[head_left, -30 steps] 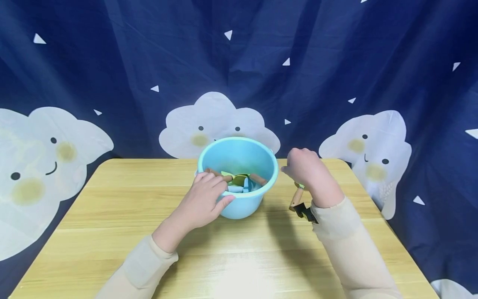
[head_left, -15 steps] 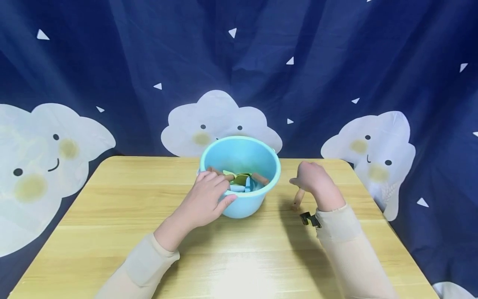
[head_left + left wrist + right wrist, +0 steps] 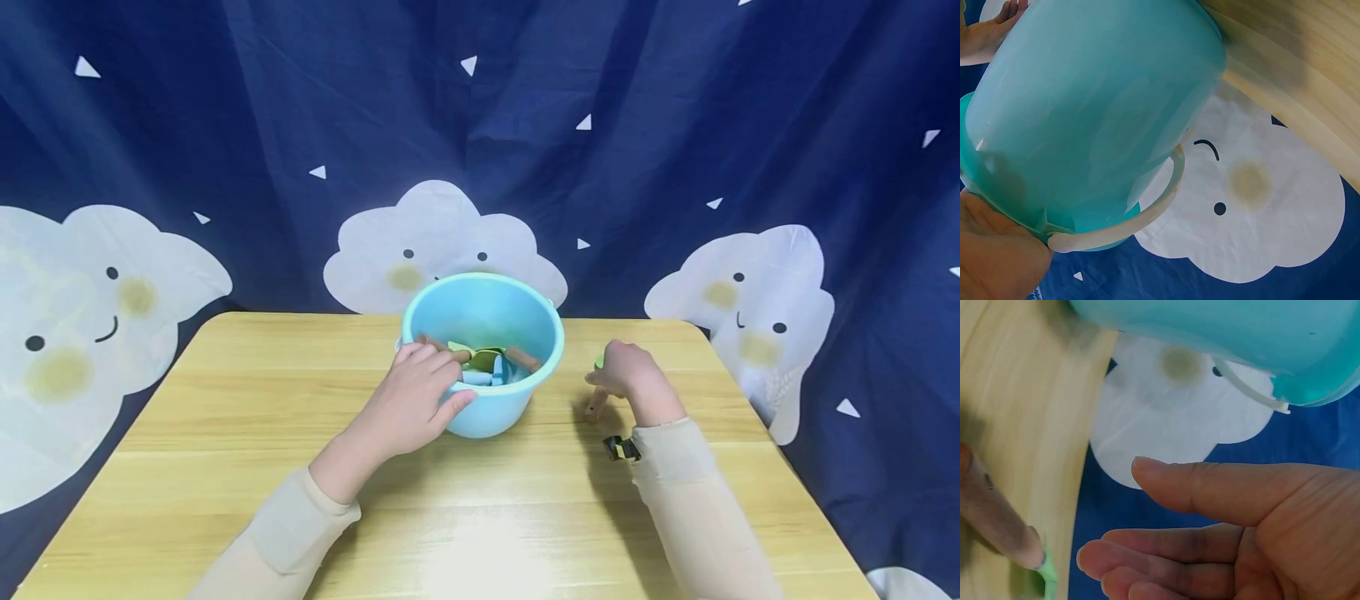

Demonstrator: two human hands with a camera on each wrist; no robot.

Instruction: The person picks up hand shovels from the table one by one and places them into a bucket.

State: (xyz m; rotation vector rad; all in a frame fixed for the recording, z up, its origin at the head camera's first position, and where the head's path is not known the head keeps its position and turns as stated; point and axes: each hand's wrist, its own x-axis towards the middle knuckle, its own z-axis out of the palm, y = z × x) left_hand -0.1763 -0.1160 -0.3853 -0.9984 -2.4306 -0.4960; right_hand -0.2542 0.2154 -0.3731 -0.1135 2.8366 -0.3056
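Note:
A light blue bucket (image 3: 487,412) stands on the table, its pale carrying handle (image 3: 1116,231) hanging at the side in the left wrist view. My left hand (image 3: 416,400) grips the near left rim, fingers over the edge and thumb along the outside. On the table to the right lies a small tool (image 3: 997,512) with a wooden handle and a green head; the head is mostly hidden, so its kind does not show. My right hand (image 3: 633,379) is low over this tool. In the right wrist view its thumb and fingers are apart, with nothing between them.
Inside the bucket lie wooden handles (image 3: 522,359), green blades (image 3: 486,360) and a light blue piece (image 3: 497,371). The wooden table (image 3: 262,417) ends at a dark blue curtain (image 3: 525,100) printed with clouds. A dark clip-like piece (image 3: 621,448) sits at the right cuff.
My right hand has moved slightly right and down, lower over the wooden-handled tool. My left hand keeps its grip on the bucket rim. The head view has shifted a little.

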